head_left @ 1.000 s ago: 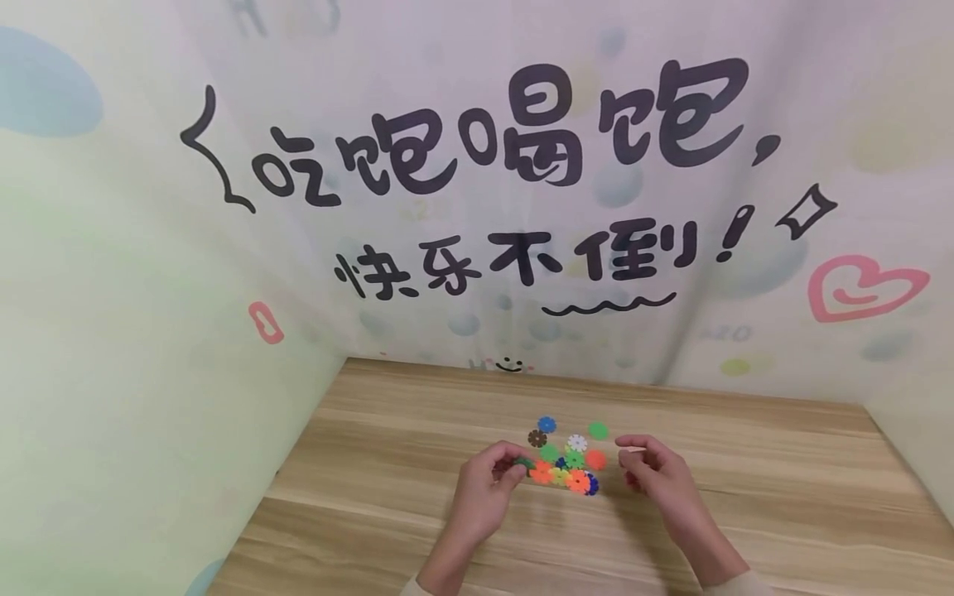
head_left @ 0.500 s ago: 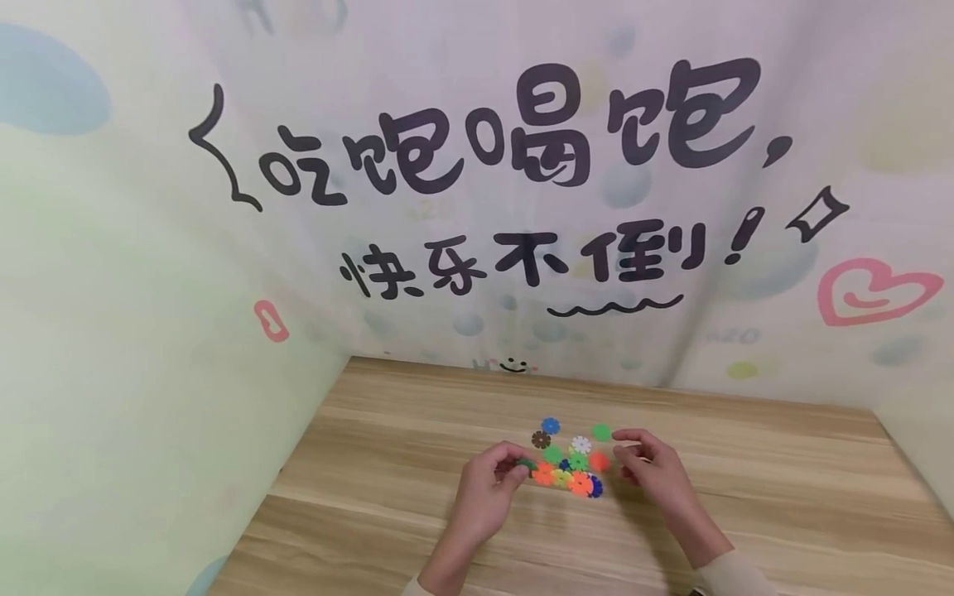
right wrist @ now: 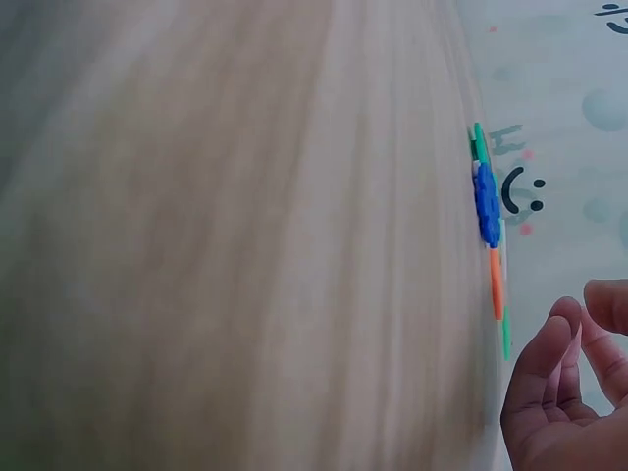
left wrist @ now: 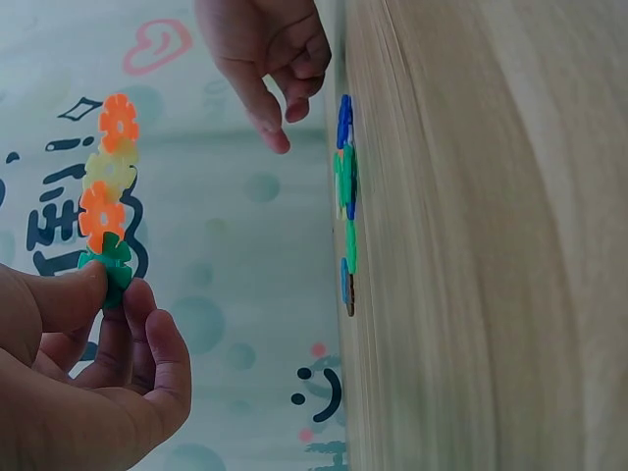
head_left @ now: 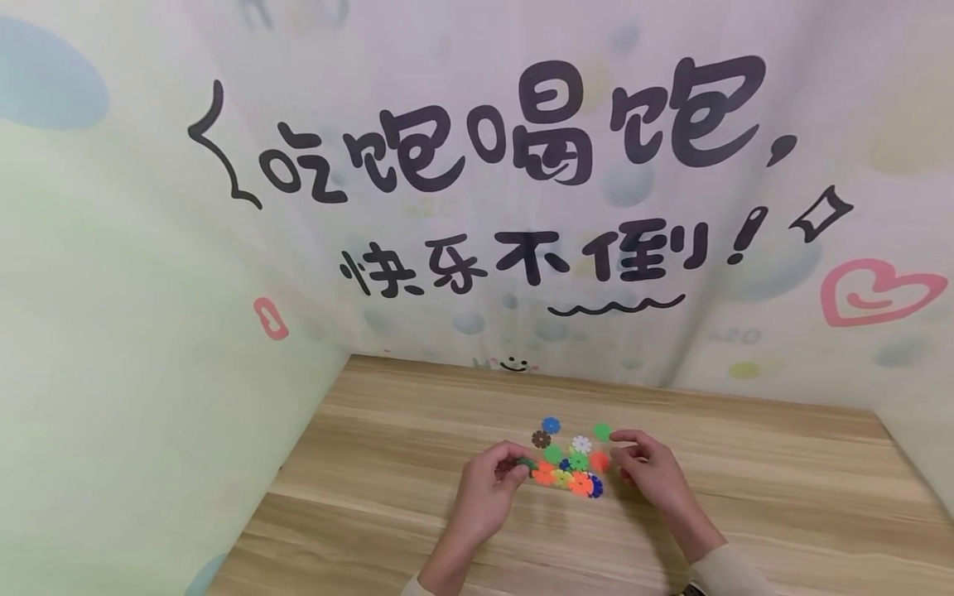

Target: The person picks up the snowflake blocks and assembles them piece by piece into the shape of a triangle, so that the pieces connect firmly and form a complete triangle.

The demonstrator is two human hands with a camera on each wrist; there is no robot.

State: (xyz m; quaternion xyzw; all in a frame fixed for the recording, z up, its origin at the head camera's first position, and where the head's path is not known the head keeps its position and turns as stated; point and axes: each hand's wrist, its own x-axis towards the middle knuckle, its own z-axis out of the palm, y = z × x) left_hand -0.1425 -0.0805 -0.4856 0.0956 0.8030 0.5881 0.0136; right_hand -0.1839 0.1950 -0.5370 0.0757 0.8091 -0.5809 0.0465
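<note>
Your left hand (head_left: pixel 483 494) grips the chain (head_left: pixel 561 478), your right hand (head_left: pixel 656 472) hangs by the discs

Head view first: you're over the wooden table (head_left: pixel 387 463), lettered backdrop (head_left: pixel 514 207) at 12 o'clock. Take the loose discs (head_left: pixel 578 460) as the clock's centre: your left hand is at 8, thumb and fingers pinching the chain's dark green end disc (head_left: pixel 527 466), and the chain reaches across the near side of the group. Round the dial, the blue disc (head_left: pixel 551 425) sits at 11, the brown one (head_left: pixel 540 439) at 10, a green one (head_left: pixel 602 432) at 2, an orange one (head_left: pixel 599 461) at 3. Your right hand is at 3 too, farther out, index finger extended.

Over to the left wrist: at 8 o'clock you hold the chain clear of the table, pointing it to 12. From your fingertips it goes dark green, orange, yellow, orange. Your right hand comes in near 12, apart from the discs.

Now the right wrist: that hand sits at 4 o'clock, fingers bent, only a narrow gap to the thumb, with discs lying on the table at 3.
</note>
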